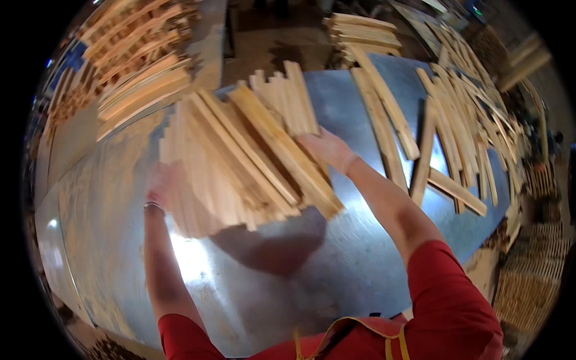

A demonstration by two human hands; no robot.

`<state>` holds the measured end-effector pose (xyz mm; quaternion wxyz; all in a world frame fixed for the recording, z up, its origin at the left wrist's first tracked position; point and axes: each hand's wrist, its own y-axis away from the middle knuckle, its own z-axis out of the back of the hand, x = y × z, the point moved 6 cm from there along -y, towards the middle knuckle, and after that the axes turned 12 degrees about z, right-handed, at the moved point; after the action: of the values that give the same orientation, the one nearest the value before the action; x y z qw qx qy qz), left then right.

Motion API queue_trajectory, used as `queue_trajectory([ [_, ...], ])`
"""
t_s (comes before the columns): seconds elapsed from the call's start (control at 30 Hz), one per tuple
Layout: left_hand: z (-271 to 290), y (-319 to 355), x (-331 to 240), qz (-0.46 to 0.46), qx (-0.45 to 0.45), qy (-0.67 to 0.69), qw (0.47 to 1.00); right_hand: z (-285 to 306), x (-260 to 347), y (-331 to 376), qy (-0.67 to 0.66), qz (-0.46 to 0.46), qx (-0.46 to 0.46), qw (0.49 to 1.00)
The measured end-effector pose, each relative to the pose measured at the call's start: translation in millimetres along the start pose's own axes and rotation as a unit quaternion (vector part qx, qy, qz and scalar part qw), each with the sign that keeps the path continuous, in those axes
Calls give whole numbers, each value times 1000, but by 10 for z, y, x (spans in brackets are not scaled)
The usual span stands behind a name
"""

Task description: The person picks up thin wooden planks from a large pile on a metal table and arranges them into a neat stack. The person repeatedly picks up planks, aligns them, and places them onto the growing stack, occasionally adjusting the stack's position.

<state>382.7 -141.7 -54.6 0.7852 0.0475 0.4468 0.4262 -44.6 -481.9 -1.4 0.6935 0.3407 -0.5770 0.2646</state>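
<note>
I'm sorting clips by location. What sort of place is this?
Probably a woodworking shop, judging by the wide grey metal worktable, the bundle of straight pale wooden strips being handled there, and the stacked tan wooden lengths beyond its far left edge.

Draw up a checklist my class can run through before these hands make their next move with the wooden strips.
1. Left hand at the bundle's left side: ok, though blurred.
2. Right hand at the bundle's right side: ok.
3. Firm hold by both hands: cannot tell; blur and hidden fingers leave it unclear.
4. Strip ends even in the bundle: not ok; they are staggered at both ends.
5. Loose strips on the right of the metal table apart from the bundle: ok.
</note>
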Motion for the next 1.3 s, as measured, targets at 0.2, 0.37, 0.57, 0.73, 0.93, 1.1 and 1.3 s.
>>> queue_trajectory([
  [0.2,-248,892,-1030,-8,-333,-194,923,644,436,946,376,54,-58,923],
  [0.37,-1085,2773,-234,-36,-309,-262,913,1539,-129,3257,136,-66,-121,981],
  [0.57,-2430,4752,-40,21,-224,-175,958,2525,-927,6059,-80,-233,-376,893],
  [0.73,-3931,5779,-284,-37,-142,-71,987,2643,-1855,7531,-214,-243,-284,902],
  [0.93,-5370,6654,-1223,-155,77,-120,978,2955,-2146,8673,-33,-308,-152,938],
  [1.1,-5921,6944,-1789,-166,174,-396,886,3483,-2159,9089,-98,-315,-241,913],
  [1.3,-6004,6750,-2084,-318,164,-400,844,3793,-2053,8895,-158,-234,-303,910],
])
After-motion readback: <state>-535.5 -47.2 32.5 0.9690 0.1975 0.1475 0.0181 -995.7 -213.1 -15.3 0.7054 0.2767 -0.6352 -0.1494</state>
